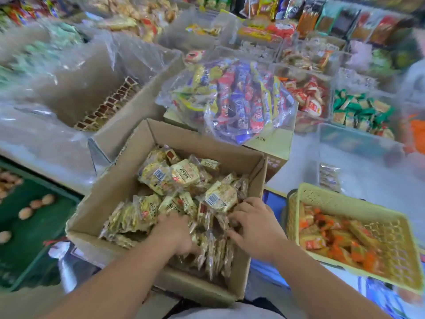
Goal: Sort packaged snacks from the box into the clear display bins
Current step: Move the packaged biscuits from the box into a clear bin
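An open cardboard box sits in front of me, filled with several small yellow-gold snack packets. My left hand is down among the packets at the near side, fingers dug into the pile. My right hand reaches in from the right, fingers curled over the tops of a row of upright packets. Whether either hand actually grips a packet is hidden by the pile. An empty-looking clear display bin stands to the right behind the box.
A yellow mesh basket with orange packets stands at the right. A clear bag of red and blue snacks lies on another carton behind. A larger plastic-lined box sits at left. Filled clear bins line the back. Green tray at far left.
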Demonstrator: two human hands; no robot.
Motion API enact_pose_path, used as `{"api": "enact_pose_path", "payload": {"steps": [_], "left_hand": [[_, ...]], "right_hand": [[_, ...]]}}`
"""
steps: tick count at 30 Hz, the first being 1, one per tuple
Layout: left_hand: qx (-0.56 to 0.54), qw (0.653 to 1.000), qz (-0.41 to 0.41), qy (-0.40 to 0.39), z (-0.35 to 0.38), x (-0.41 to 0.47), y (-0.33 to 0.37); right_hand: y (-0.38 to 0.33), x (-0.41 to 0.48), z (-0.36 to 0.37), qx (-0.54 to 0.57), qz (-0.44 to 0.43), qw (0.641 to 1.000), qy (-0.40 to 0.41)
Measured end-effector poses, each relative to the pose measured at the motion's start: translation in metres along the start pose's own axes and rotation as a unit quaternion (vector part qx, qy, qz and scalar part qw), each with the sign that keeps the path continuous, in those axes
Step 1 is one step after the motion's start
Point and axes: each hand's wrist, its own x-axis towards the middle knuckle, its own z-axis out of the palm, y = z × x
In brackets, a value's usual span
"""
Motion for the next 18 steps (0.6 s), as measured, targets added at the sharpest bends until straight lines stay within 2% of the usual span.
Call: {"api": "enact_pose_path", "payload": {"steps": [6, 11, 18], "left_hand": [[-0.014, 0.999, 0.028, 0.041, 0.006, 0.0, -0.002], [0.007, 0.999, 0.034, 0.003, -0.003, -0.002, -0.011], [0.045, 0.999, 0.002, 0.006, -0.008, -0.003, -0.029]], "right_hand": [[-0.003, 0.001, 0.001, 0.025, 0.027, 0.999, 0.015], [-0.003, 0.001, 0.002, 0.026, 0.033, 0.999, 0.02], [-0.005, 0.002, 0.001, 0.021, 0.035, 0.999, 0.019]]}}
